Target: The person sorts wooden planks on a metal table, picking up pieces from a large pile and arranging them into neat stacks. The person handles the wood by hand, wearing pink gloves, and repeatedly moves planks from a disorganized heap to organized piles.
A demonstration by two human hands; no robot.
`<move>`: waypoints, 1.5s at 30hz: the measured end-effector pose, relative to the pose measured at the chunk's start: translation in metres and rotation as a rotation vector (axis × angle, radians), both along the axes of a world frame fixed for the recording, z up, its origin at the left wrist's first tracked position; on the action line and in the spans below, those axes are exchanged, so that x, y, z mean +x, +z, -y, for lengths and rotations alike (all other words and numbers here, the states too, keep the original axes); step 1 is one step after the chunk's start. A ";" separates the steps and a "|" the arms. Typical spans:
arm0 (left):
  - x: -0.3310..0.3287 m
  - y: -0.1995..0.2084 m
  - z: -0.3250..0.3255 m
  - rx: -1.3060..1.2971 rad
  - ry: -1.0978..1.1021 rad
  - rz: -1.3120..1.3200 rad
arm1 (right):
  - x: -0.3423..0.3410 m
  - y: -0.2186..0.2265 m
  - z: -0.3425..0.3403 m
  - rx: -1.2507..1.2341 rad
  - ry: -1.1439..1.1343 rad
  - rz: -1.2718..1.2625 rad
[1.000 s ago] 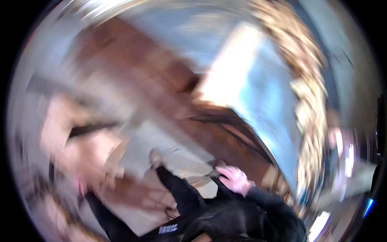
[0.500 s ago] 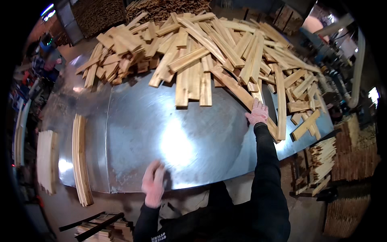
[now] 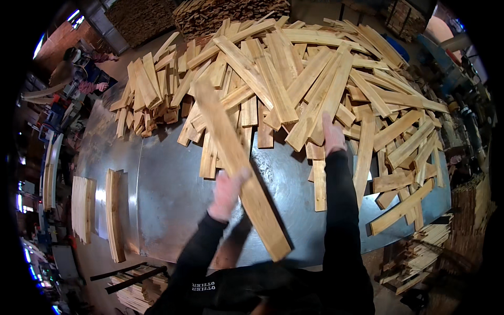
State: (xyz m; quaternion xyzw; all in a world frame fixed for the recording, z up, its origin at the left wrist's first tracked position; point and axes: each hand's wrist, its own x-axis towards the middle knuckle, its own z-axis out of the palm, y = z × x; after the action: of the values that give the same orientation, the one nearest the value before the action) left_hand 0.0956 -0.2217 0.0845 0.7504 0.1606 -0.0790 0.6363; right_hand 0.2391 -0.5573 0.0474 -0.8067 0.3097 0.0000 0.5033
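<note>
My left hand (image 3: 229, 194), in a pink glove, is closed around the edge of a long wooden board (image 3: 239, 160). The board is held at a slant over the metal table, its near end close to my body and its far end blurred in front of the pile. Reaching to the pile's near side, my right hand (image 3: 333, 135), also gloved in pink, grips the right edge of another wooden board (image 3: 334, 94) near its lower end. That board still lies among the others; my right fingers are partly hidden.
A large heap of loose boards (image 3: 252, 73) covers the far side of the metal table (image 3: 173, 199). Two neat stacks are at the left, one stack (image 3: 113, 215) on the table edge and a paler stack (image 3: 82, 210) beyond it. A wood rack (image 3: 420, 257) stands at lower right.
My left hand has risen from the table's near edge and now holds a board, angled leftward off the pile. My right hand has let go of a board and taken another. The view has shifted.
</note>
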 end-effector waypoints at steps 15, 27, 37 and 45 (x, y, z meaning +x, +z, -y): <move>0.130 -0.073 0.098 -0.113 -0.390 0.039 | -0.007 -0.034 -0.036 0.350 0.200 0.224; -0.042 -0.057 -0.020 -0.049 0.175 -0.063 | -0.185 0.027 -0.114 -0.129 0.593 0.057; -0.087 -0.142 -0.052 -1.137 0.179 0.002 | -0.238 -0.003 -0.211 -0.308 0.974 -0.007; -0.107 -0.114 -0.044 -0.657 0.335 -0.157 | -0.180 -0.030 -0.207 -0.950 0.685 0.163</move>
State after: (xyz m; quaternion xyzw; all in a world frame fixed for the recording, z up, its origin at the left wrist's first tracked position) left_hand -0.0117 -0.1780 -0.0291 0.4612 0.2953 -0.0786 0.8330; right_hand 0.0591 -0.3505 0.0175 -0.9951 -0.0422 -0.0380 0.0805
